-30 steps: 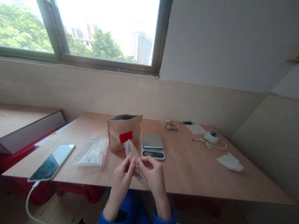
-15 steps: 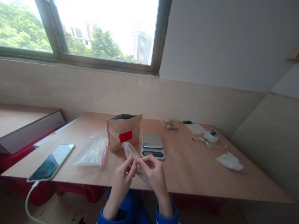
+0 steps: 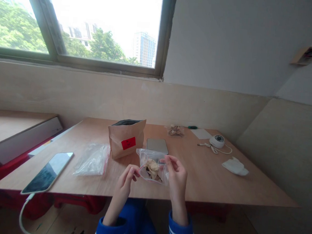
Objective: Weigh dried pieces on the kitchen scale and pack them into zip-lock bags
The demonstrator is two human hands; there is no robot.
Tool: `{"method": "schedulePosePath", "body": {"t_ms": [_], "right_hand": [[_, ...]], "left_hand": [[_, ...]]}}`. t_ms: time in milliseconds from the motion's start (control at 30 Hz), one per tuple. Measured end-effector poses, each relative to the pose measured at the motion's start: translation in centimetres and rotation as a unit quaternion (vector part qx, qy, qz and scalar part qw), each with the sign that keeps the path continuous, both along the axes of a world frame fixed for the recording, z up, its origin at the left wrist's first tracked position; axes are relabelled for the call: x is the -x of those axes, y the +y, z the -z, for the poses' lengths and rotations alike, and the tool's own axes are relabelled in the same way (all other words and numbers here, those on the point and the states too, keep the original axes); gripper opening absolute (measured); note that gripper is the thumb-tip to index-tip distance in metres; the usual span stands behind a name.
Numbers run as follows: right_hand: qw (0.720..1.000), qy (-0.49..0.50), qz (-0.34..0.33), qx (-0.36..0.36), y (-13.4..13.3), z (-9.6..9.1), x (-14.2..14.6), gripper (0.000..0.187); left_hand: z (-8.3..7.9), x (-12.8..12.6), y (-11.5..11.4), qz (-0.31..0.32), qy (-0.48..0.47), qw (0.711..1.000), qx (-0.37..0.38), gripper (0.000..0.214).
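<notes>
Between my hands hangs a clear zip bag (image 3: 152, 170) with a red-striped seal, holding pale dried slices (image 3: 152, 168). My left hand (image 3: 124, 186) pinches the bag's left edge between its fingertips. My right hand (image 3: 177, 175) grips the upper right edge. Behind the bag, a silver kitchen scale (image 3: 157, 145) has its front and display hidden. To the left stands a kraft paper pouch (image 3: 126, 140) with a red label, open at the top.
On the wooden table (image 3: 207, 177) lie a flat clear plastic bag (image 3: 92, 159) and a smartphone (image 3: 47, 172) with a white cable. Farther back are loose dried pieces (image 3: 175, 131), a white paper sheet (image 3: 200, 133), a white corded dome device (image 3: 217, 141) and a white cloth (image 3: 235, 166).
My hands have moved apart, and the bag has spread from a narrow fold into a wider shape that shows the dried slices. It now covers the scale's front.
</notes>
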State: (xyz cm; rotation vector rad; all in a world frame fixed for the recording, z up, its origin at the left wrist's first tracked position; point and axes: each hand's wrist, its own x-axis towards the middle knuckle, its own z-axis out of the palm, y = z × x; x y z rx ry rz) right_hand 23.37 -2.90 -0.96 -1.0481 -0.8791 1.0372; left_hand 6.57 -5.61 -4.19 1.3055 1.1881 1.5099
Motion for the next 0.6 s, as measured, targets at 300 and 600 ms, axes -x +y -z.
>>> {"method": "schedulePosePath", "body": {"t_ms": [300,600], "right_hand": [[0.989,-0.035,-0.141,-0.003,1.6,-1.6,1.8,0.043],[0.896,-0.346,-0.198,-0.197,2.2,-4.1,2.3,0.009]], "left_hand": [[2.6,-0.2,-0.2,0.128,-0.241,0.958,0.086,0.061],[1.3,-0.2,0.4,-0.030,-0.235,0.969,0.069,0.067]]}}
